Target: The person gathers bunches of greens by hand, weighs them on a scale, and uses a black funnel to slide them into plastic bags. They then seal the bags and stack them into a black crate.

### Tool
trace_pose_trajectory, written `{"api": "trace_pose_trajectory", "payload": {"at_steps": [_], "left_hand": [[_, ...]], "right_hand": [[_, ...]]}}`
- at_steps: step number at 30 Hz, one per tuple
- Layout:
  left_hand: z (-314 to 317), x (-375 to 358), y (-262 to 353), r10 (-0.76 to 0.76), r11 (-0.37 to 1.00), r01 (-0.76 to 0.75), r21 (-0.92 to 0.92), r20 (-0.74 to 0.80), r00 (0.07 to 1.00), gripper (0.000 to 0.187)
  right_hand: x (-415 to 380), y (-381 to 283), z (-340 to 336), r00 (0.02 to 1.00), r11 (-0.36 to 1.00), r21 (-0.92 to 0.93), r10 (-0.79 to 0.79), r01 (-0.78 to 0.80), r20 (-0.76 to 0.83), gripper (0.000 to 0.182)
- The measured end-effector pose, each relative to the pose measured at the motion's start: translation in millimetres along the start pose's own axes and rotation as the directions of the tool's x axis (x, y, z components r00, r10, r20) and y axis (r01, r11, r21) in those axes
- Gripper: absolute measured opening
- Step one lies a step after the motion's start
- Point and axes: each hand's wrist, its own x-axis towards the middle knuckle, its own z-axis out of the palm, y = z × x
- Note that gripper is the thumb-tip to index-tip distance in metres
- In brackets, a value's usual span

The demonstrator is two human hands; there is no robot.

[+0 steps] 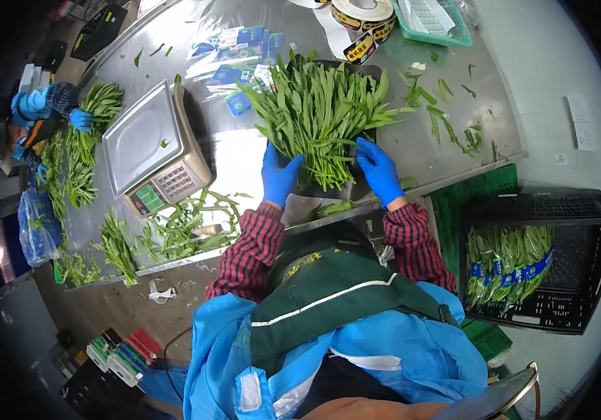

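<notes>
At the far left of a steel packing table (pixel 412 150), a co-worker's blue-gloved hand (pixel 80 120) rests on a row of leafy greens (pixel 83 157) laid along the table edge. Beside it sits a digital scale (pixel 152 143) with a bare metal pan and a keypad whose markings are too small to read; loose stems (pixel 181 227) lie scattered in front of it. Behind the scale, a spread of clear bags with blue and white labels (pixel 237 59) carries print that cannot be made out.

At centre, a person in a red plaid shirt and green apron with yellow lettering, illegible here, grips a large bunch of long-leaved greens (pixel 318 115) standing over a dark tray (pixel 328 187) near the table's front edge. The left hand (pixel 279 175), in a blue glove, is closed around the lower left of the stems; the right hand (pixel 379 171), also gloved, clasps the lower right, so the bunch is clamped between both.

Above, a roll of yellow-and-black label tape (pixel 363 17) bears characters too blurred to read, next to a green plastic basket (pixel 437 24). At right, beside the table, a black crate (pixel 535 262) holds finished bundles bound with blue bands (pixel 507 269).
</notes>
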Motion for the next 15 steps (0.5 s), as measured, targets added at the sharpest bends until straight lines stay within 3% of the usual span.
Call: {"api": "trace_pose_trajectory", "payload": {"at_steps": [2,3,6,7,10,14,15], "left_hand": [[-7,-9,-21,-0.008,1.0,0.008,0.004,-0.024,1.0,0.066],[-6,-14,-8,0.033,0.999,-0.033,-0.009,-0.069,0.997,0.055],[-10,-14,-18,-0.041,0.986,0.026,-0.164,-0.089,0.995,0.044],[-9,-12,-14,-0.083,0.977,0.062,-0.203,-0.099,0.992,0.033],[-6,2,2,-0.137,0.958,0.117,-0.261,-0.06,0.989,0.029],[17,37,-28,0.069,0.982,-0.076,-0.173,-0.044,0.997,0.026],[20,43,-28,0.087,0.993,-0.084,-0.088,0.03,0.996,0.028]], "right_hand": [[-2,12,-1,0.999,0.998,0.052,-0.04,0.042,-0.033,0.034],[-3,14,-1,0.997,0.995,0.078,-0.062,0.066,-0.054,0.032],[-7,14,-1,0.994,0.996,-0.037,-0.083,0.081,-0.072,0.029],[-7,11,-1,0.995,0.998,-0.028,-0.062,0.06,-0.072,0.028],[-9,2,6,0.997,0.999,-0.024,-0.033,0.032,-0.068,0.025],[-8,8,12,0.995,0.978,-0.19,-0.097,0.089,-0.034,0.025],[-8,11,13,0.994,0.961,-0.255,-0.111,0.103,-0.015,0.026]]}}
